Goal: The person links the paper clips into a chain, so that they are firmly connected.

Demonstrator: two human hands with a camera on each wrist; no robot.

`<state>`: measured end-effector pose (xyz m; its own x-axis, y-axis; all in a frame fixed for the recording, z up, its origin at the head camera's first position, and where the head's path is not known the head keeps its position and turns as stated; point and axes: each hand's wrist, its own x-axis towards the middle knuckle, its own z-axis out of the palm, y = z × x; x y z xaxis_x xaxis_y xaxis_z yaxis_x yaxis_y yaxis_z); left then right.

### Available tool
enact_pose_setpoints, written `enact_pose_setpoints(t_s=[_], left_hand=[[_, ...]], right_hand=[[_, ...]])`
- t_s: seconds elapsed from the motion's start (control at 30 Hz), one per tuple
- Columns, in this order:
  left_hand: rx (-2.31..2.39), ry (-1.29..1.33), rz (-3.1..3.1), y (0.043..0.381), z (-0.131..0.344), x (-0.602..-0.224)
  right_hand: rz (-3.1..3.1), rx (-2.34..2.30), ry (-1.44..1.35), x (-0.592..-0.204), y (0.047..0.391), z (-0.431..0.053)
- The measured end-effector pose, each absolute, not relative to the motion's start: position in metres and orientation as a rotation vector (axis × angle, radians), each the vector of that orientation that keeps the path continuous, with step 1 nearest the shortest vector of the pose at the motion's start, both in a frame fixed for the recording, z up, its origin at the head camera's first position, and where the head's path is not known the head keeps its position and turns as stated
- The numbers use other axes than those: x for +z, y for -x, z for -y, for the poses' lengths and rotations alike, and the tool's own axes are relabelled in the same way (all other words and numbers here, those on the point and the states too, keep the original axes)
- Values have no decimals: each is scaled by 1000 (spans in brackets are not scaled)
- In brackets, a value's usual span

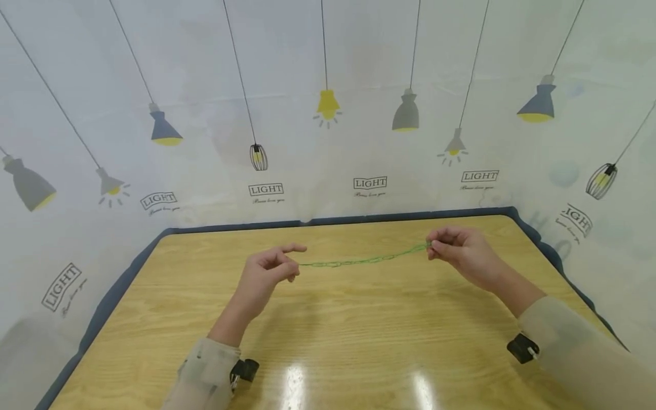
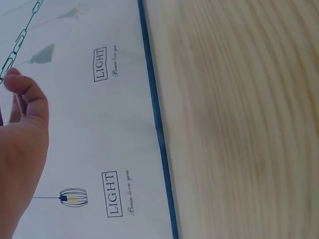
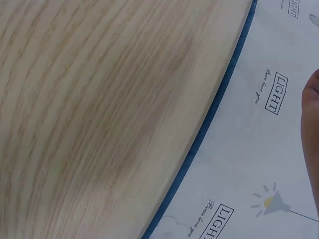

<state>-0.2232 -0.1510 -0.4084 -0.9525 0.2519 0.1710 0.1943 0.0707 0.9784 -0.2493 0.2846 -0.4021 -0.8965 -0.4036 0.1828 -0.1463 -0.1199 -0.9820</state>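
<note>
A thin green chain of linked paper clips (image 1: 359, 261) spans the gap between both hands above the table, sagging slightly. Its left end is pinched between thumb and finger of my left hand (image 1: 263, 276), with the index finger stretched out over it. My right hand (image 1: 463, 253) pinches the other end, a little higher. In the left wrist view, separate clip loops of the chain (image 2: 19, 42) run up from the fingertips of the left hand (image 2: 27, 107). Only an edge of the right hand (image 3: 311, 114) shows in the right wrist view, and the chain is out of sight there.
Below the hands lies a wood-grain table (image 1: 328, 319) with a dark blue edge (image 1: 369, 218). Behind and beside it stands a pale wall covering (image 1: 287, 114) printed with hanging lamps. Small black devices sit at both wrists, one by the left sleeve (image 1: 202, 364).
</note>
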Motion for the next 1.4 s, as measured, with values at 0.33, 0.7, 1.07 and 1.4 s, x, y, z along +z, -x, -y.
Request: enact_pose_setpoints(t_s=[0.33, 0.7, 1.07, 1.4], left_hand=[[2405, -448, -1794, 225, 147, -406], [2455, -414, -1905, 227, 136, -401], [2420, -409, -2078, 225, 109, -389], [2138, -588, -2360, 219, 91, -383]], right_hand=[[-1966, -2085, 703, -408, 251, -276], [-2058, -2019, 609, -388, 250, -257], [-2049, -1936, 751, -360, 249, -209], [-2183, -1835, 720, -350, 240, -176]])
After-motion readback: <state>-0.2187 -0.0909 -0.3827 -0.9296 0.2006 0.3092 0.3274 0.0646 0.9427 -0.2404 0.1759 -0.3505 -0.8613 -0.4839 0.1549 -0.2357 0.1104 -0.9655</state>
